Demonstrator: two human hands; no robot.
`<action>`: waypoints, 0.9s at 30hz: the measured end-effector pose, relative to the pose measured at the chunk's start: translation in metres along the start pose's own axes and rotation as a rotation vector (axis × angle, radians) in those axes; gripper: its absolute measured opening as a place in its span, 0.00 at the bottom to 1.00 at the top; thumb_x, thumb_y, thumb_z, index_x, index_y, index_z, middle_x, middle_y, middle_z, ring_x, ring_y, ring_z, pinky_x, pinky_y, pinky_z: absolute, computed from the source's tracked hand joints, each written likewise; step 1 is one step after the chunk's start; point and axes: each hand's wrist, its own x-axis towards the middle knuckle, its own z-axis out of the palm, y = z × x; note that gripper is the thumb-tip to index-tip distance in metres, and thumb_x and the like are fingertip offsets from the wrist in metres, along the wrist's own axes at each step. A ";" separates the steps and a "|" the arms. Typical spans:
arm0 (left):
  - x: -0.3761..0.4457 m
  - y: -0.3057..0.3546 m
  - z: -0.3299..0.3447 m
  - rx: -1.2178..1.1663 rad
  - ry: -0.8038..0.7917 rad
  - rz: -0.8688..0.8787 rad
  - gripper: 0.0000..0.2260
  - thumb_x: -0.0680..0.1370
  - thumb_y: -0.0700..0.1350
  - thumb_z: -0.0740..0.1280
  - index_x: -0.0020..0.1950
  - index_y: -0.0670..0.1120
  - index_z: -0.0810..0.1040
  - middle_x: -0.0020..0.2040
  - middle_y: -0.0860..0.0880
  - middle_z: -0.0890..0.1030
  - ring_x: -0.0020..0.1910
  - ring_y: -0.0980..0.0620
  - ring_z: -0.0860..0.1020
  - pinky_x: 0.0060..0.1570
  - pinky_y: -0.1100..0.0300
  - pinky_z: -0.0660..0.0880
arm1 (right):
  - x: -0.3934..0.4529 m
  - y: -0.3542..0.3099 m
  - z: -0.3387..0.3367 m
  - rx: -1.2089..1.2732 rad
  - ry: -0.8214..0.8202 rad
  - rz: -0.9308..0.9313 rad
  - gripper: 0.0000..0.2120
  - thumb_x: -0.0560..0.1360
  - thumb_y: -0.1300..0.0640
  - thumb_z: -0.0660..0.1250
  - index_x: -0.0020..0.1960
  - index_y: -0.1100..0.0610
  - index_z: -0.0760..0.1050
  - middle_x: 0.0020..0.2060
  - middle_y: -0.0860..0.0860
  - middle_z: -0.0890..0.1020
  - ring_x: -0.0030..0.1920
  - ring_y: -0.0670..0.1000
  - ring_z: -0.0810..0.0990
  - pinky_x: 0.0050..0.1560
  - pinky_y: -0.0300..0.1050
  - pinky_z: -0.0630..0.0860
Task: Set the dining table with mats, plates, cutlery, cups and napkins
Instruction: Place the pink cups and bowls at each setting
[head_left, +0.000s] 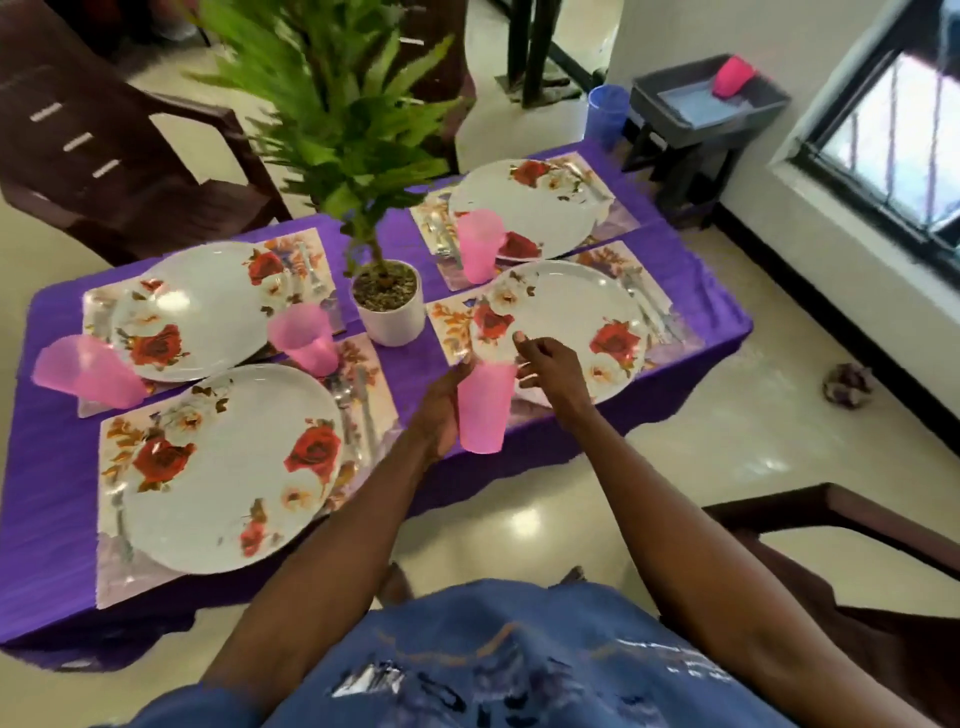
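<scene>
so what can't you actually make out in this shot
- Whether the cup in the left hand sits on the table or hangs above its edge: head view, one angle only.
- Right hand grip: its fingers are near the cup rim, contact unclear.
- Cutlery beside the plates: blurred, types unreadable.
- Napkins: none can be told apart from the mats.
- Blue cup behind the far corner: base hidden by the table.

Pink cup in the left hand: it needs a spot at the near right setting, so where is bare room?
The pink cup could go on the mat corner between plant pot and near right plate, or on purple cloth beside it. The plate covers most of the mat.
</scene>
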 end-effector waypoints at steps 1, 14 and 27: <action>0.007 -0.009 0.019 0.000 0.015 0.036 0.10 0.80 0.48 0.61 0.52 0.45 0.78 0.43 0.49 0.86 0.42 0.50 0.83 0.40 0.56 0.80 | 0.001 0.001 -0.024 0.055 -0.038 0.032 0.21 0.76 0.41 0.67 0.50 0.61 0.78 0.43 0.56 0.83 0.41 0.53 0.82 0.44 0.50 0.79; 0.070 -0.046 0.159 0.197 0.076 0.126 0.17 0.74 0.46 0.74 0.59 0.44 0.76 0.52 0.47 0.82 0.51 0.49 0.79 0.40 0.58 0.79 | 0.035 0.021 -0.159 -0.207 -0.220 0.023 0.43 0.63 0.42 0.79 0.71 0.53 0.64 0.64 0.49 0.75 0.60 0.52 0.74 0.61 0.50 0.75; 0.183 -0.012 0.170 0.211 0.529 0.187 0.08 0.76 0.46 0.70 0.39 0.44 0.77 0.30 0.48 0.75 0.28 0.51 0.71 0.28 0.60 0.72 | 0.142 -0.012 -0.193 -0.172 0.048 -0.054 0.38 0.66 0.51 0.79 0.68 0.56 0.62 0.61 0.51 0.71 0.58 0.52 0.72 0.47 0.43 0.72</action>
